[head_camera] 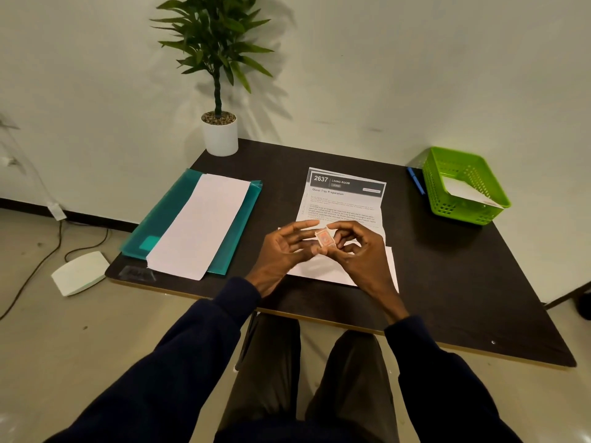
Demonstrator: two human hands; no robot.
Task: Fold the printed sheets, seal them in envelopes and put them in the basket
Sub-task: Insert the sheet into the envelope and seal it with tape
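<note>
A printed sheet [342, 196] headed "2637 Living Room" lies on the dark table [447, 270], its near part under my hands. A white envelope [323, 270] lies beneath them at the front. Both hands meet above it around a small orange stamp [325, 238]. My left hand [284, 251] supports the stamp with its fingertips. My right hand [358, 247] pinches it from the right with curled fingers. The green basket [460, 212] stands at the far right with a white envelope [467, 191] inside.
A teal folder [160, 219] lies at the left with a long white envelope [201, 225] on top. A potted plant [220, 135] stands at the back corner. A blue pen [415, 180] lies beside the basket. Cables and a white device [80, 273] are on the floor to the left.
</note>
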